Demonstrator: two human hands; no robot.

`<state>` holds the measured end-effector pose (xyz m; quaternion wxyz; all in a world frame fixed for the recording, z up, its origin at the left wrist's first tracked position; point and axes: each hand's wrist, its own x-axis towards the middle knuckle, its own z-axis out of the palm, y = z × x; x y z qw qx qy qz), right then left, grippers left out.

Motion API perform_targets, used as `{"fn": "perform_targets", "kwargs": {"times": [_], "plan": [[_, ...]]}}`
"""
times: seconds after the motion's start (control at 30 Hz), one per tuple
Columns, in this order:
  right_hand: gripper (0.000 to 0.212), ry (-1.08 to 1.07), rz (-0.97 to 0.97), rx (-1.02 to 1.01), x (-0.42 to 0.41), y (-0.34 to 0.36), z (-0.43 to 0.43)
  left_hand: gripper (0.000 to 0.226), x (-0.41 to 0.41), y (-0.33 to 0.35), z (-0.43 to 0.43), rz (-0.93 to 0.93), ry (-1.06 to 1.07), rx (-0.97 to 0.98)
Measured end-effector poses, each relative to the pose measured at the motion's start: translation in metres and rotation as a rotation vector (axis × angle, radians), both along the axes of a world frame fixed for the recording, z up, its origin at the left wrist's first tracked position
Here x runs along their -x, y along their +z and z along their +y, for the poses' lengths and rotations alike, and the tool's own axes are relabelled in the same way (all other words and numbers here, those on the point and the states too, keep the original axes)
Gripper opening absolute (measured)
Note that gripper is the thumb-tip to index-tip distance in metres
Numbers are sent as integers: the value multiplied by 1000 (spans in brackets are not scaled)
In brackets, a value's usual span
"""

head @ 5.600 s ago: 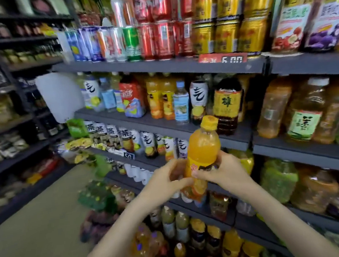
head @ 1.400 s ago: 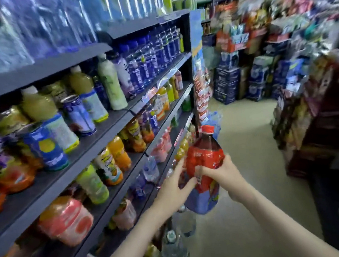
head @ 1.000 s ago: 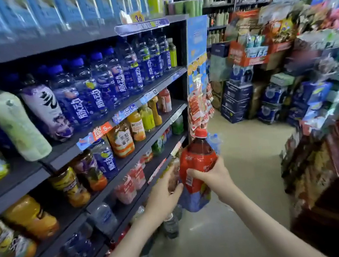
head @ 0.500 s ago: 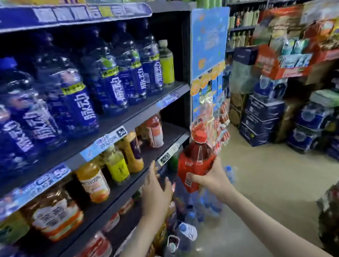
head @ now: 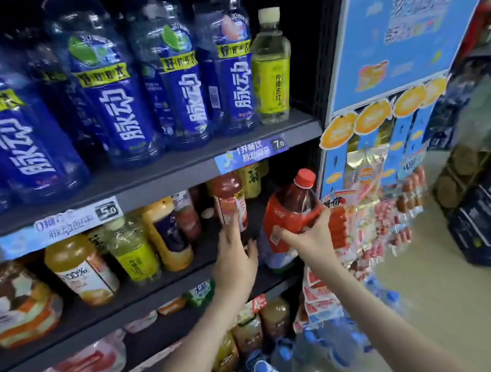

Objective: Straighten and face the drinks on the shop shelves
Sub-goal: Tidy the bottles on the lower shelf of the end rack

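Dark grey shop shelving fills my view on the left, with a blue poster panel [head: 398, 33] and hanging snack packets [head: 378, 223] at its right end. On the upper shelf [head: 158, 176] a row of big blue bottles [head: 121, 114] stands with labels mostly forward, and a slim yellow-green bottle [head: 270, 71] stands just beside the last one. Below it, the middle shelf [head: 159, 298] carries mixed juice bottles.

I see the right hand [head: 310, 236] gripping the red bottle [head: 289, 211] with the red cap, fingers [head: 317, 217] curled round its label and thumb on the near side. That bottle is at the right end of the middle shelf, tilted with its cap leaning right; I cannot tell whether its base rests on the shelf.

The left hand [head: 236, 256] reaches in beside it, holding nothing, fingers [head: 232, 226] straight and close together, tips at the foot of a small red-labelled bottle [head: 229, 199] further back. Whether they touch it, I cannot tell.
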<state>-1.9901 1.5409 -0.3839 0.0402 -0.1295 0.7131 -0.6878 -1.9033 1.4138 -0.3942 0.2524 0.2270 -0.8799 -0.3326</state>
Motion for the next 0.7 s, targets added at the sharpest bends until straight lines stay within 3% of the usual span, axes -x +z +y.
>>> {"fn": "perform_targets", "kwargs": {"times": [0.2, 0.37, 0.47, 0.7], "plan": [[90, 165, -84, -90, 26, 10, 28, 67, 17, 10, 21, -147, -18, -127], [90, 275, -147, -161, 29, 11, 42, 82, 10, 9, 54, -245, -204, -452], [86, 334, -144, -219, 13, 16, 42, 86, -4, 17, 70, -224, -122, -534], [87, 491, -219, -309, -58, 29, 16, 77, -69, 44, 72, -356, 256, -407]]}}
